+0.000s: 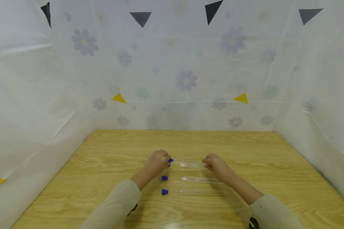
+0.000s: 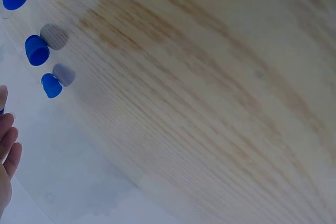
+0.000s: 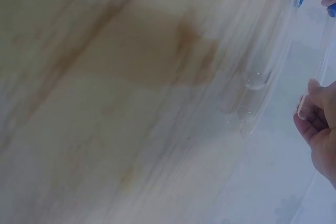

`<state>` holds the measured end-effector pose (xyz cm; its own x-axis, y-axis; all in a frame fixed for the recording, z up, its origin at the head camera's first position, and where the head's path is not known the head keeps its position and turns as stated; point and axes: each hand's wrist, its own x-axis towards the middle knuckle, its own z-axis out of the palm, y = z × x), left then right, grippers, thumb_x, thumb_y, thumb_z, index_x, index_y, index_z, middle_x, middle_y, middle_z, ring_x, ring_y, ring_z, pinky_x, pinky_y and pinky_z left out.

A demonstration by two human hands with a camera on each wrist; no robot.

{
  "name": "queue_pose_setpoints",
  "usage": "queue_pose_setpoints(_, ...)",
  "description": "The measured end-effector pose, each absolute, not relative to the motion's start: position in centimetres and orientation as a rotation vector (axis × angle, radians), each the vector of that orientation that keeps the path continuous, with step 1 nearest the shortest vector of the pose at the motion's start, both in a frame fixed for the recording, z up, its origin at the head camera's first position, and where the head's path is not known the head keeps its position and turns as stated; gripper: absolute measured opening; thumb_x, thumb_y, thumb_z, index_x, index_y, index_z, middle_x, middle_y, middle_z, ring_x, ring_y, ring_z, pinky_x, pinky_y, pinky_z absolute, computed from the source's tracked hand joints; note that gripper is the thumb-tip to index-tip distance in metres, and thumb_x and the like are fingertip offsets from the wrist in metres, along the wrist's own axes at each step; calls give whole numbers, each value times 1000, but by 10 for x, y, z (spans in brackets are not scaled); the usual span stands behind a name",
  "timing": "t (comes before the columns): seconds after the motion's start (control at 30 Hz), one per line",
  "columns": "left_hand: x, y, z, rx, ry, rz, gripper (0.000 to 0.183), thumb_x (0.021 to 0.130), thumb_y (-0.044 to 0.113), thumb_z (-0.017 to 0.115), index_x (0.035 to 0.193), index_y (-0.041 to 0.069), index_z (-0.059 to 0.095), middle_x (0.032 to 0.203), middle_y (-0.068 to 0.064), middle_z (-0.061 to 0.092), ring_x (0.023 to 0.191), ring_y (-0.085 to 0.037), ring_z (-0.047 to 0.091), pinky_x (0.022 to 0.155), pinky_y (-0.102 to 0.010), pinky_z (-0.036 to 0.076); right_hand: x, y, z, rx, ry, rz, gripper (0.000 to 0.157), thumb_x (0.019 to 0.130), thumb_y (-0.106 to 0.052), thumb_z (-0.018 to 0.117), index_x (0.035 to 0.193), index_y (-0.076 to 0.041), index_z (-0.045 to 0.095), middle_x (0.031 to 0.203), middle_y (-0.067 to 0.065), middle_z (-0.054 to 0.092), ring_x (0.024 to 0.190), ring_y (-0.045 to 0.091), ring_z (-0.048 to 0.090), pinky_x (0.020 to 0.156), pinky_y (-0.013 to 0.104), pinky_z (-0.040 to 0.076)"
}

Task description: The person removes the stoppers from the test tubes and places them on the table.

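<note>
In the head view my left hand (image 1: 157,163) pinches a blue stopper (image 1: 171,160). That stopper is at the left end of a clear test tube (image 1: 176,161); whether it is seated in the mouth cannot be told. My right hand (image 1: 219,169) grips the tube near its other, rounded end, with thumb and fingers round it, as the right wrist view shows at the hand (image 3: 323,121). The tube lies roughly level above the table. At the left edge of the left wrist view, curled fingers (image 2: 9,145) hide most of the held stopper.
Three more blue stoppers (image 2: 37,51) lie in a row on the wooden table (image 1: 117,146). To their right lie three clear test tubes (image 1: 200,180), roughly parallel, rounded ends (image 3: 255,80) to the right. White flowered sheets (image 1: 186,57) enclose the table's back and sides.
</note>
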<state>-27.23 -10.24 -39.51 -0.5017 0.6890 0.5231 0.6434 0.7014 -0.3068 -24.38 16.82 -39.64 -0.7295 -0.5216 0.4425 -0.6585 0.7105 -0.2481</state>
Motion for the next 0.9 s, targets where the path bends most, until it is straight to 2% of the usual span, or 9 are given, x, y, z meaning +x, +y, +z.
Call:
queue_pose_setpoints(0.33, -274, -103, -393, -975, -2288, 81, 17, 75, 23, 77, 86, 11, 71, 83, 1, 66, 77, -11, 61, 67, -21, 51, -248, 170, -397, 877, -2563, 520, 21, 74, 7, 69, 94, 4, 68, 89, 11, 65, 82, 25, 61, 69, 29, 54)
queue_pose_setpoints(0.9, -286, -103, -398, -873, -2423, 36, 17, 79, 22, 73, 90, 10, 72, 84, -1, 67, 78, -14, 63, 69, -25, 53, -261, 181, -399, 756, -2636, 576, 20, 75, 9, 67, 95, 7, 67, 90, 15, 64, 84, 29, 62, 70, 33, 54)
